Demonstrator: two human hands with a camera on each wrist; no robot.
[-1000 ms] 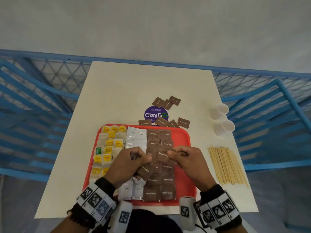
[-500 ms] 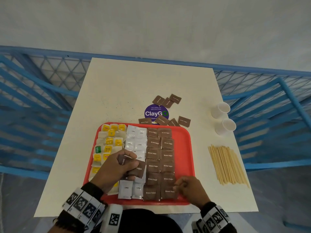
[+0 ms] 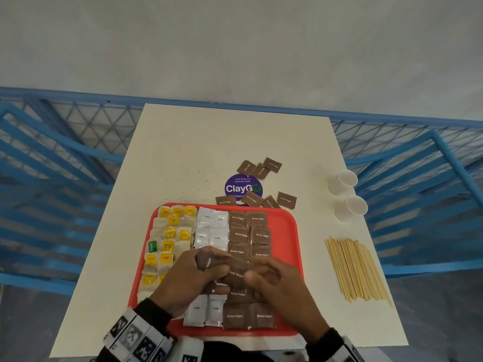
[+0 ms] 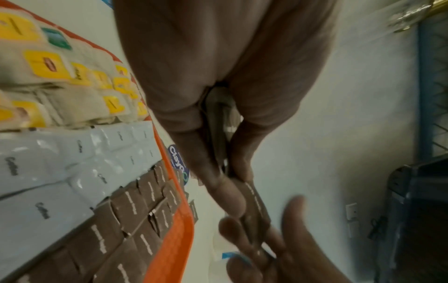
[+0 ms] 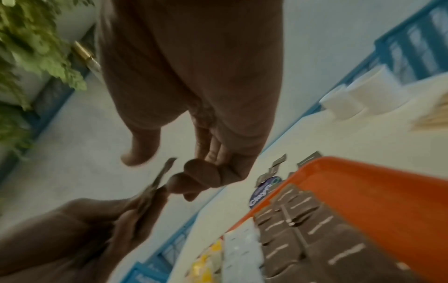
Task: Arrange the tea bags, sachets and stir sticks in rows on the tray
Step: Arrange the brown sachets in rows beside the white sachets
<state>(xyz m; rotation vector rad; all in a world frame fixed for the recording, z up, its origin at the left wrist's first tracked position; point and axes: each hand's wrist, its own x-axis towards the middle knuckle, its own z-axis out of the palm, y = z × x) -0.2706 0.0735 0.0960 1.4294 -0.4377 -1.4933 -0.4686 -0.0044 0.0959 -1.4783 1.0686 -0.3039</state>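
On the cream bench, loose brown sugar sachets, two white paper cups and a bundle of wooden stir sticks lie outside the red plastic tray. Both hands hover over the tray's rows. The left hand pinches a small stack of brown sachets; the right hand's half-curled fingers reach its edge, grip unclear.

The tray is red-orange. On it, tea bags carry yellow tags, one green; coffee sachets are white; sugar sachets are brown with white lettering. The counter is cream, its sticker purple, the stir sticks pale tan, the cups white.
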